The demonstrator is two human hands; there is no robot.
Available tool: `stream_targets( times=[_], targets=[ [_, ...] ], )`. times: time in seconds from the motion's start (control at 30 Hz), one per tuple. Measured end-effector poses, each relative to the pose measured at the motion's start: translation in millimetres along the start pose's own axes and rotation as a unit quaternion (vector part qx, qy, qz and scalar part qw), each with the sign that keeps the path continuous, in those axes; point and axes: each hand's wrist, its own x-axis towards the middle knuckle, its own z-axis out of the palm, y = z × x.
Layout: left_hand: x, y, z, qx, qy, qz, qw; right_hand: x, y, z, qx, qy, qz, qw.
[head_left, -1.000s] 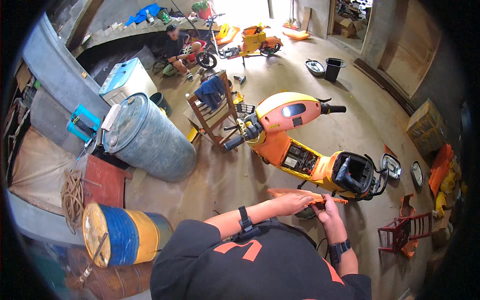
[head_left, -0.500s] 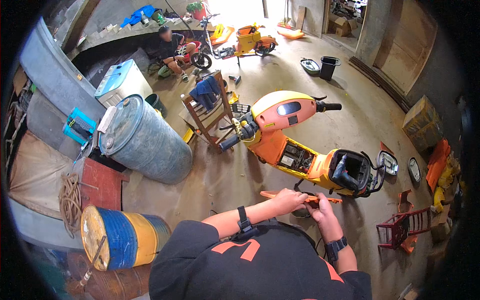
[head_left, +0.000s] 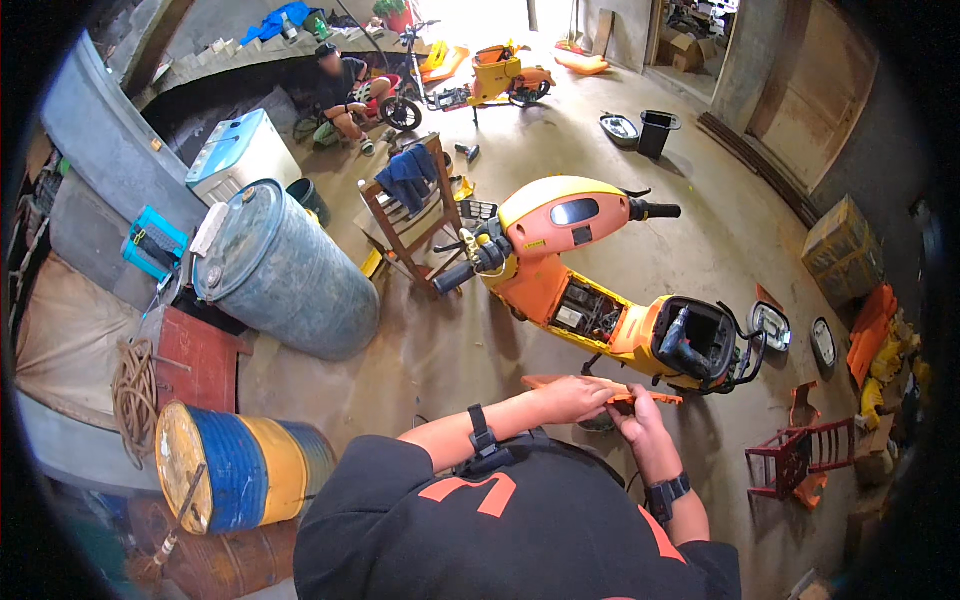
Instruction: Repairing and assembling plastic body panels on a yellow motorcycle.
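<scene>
A thin orange plastic panel [head_left: 658,398] is held in front of my body, seen nearly edge-on. My left hand [head_left: 572,400] grips its middle with the fingers bent. My right hand [head_left: 643,420] holds it from below, thumb up against the panel; the two hands almost touch. Just beyond them stands an orange and yellow electric scooter [head_left: 560,212], handlebar to the left, its floorboard [head_left: 590,310] uncovered with wiring showing. A cordless drill [head_left: 682,345] lies in the opening under the scooter's missing seat.
To my left stand a big blue-grey drum [head_left: 300,280] and a blue-yellow drum [head_left: 245,468]. A wooden chair [head_left: 415,215] with a dark cloth is beyond the handlebar. A red stool [head_left: 795,462] lies at right. Far back, a person [head_left: 342,95] sits near a second scooter [head_left: 495,82].
Both hands keep their hold on the orange panel, whose far edge sits slightly differently. The view has shifted a little. The person in the back has moved the head and arms slightly.
</scene>
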Motion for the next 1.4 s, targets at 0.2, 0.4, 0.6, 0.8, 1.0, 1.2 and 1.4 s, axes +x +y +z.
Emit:
stream_targets(
  times=[0.2, 0.4, 0.6, 0.8, 1.0, 1.2, 1.4],
  targets=[
    [-2.8, -7.7, 13.4, 0.013, 0.076, 0.006, 0.997, 1.5, -3.3, 8.7, 0.0, -0.003, 0.0, 1.0],
    [-2.2, -2.3, 3.3, 0.058, 0.043, -0.006, 0.997, 1.1, -4.6, 8.2, 0.019, -0.004, -0.011, 1.0],
    [-3.1, -4.1, -3.3, 0.038, 0.046, -0.031, 0.998, 1.6, -1.4, 8.4, 0.017, -0.009, -0.016, 1.0],
    [-6.9, -7.0, -11.3, -0.006, 0.028, 0.012, 1.0, -8.2, -3.6, 8.8, 0.061, 0.023, -0.004, 0.998],
    [-9.3, -5.6, -4.0, -0.039, 0.039, -0.011, 0.998, -7.7, -7.8, 6.1, 0.04, 0.025, -0.009, 0.999],
    [-12.1, -4.7, -2.5, -0.008, 0.03, -0.009, 0.999, 4.6, -1.3, 1.7, 0.053, 0.008, 0.004, 0.999],
    [-11.8, -0.4, -3.5, 0.005, 0.011, -0.022, 1.0, 8.9, -4.3, -3.3, 0.041, 0.0, 0.024, 0.999]
  ],
)
